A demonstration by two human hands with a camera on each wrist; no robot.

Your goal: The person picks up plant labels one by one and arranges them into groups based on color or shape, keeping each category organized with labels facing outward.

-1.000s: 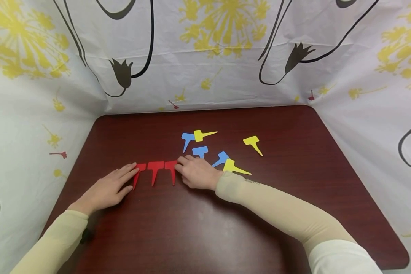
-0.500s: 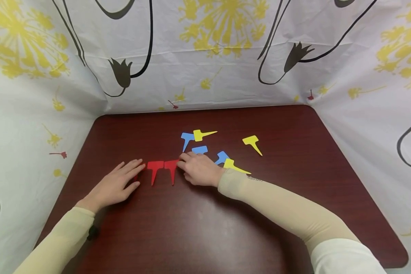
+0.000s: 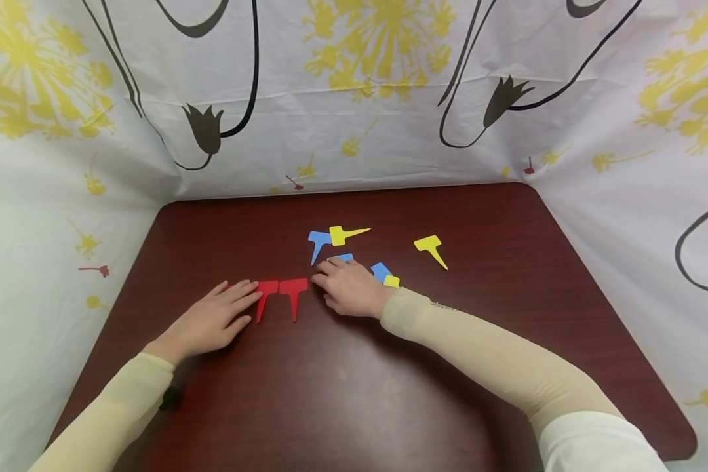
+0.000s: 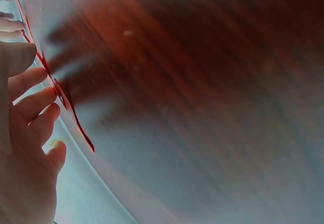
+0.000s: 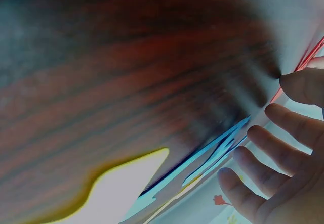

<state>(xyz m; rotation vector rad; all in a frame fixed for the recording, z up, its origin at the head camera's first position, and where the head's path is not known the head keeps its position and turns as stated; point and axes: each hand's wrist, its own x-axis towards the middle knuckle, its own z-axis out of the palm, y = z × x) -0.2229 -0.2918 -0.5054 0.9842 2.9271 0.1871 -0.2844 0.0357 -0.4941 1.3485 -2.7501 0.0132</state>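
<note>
Two red T-shaped plant labels, the left one (image 3: 265,292) and the right one (image 3: 294,291), lie side by side with stems toward the person. My left hand (image 3: 209,322) has its extended fingers low over the table, fingertips at the left label's edge; a third red label is hidden from the head view. In the left wrist view, red labels (image 4: 76,120) show edge-on near the fingers. Beyond the right red label, with a small gap, is my right hand (image 3: 354,288), its fingers loosely bent and gripping nothing. It partly covers a blue label (image 3: 345,257).
Farther back, a blue label (image 3: 318,241) touches a yellow label (image 3: 343,235). Another blue label (image 3: 380,271) and a yellow one (image 3: 392,281) lie by the right wrist, the yellow mostly covered. One yellow label (image 3: 431,245) lies apart at right on the dark red table (image 3: 342,393).
My left hand has moved right over the leftmost red label, reaching the middle one. My right hand has drawn slightly right, off the right red label.
</note>
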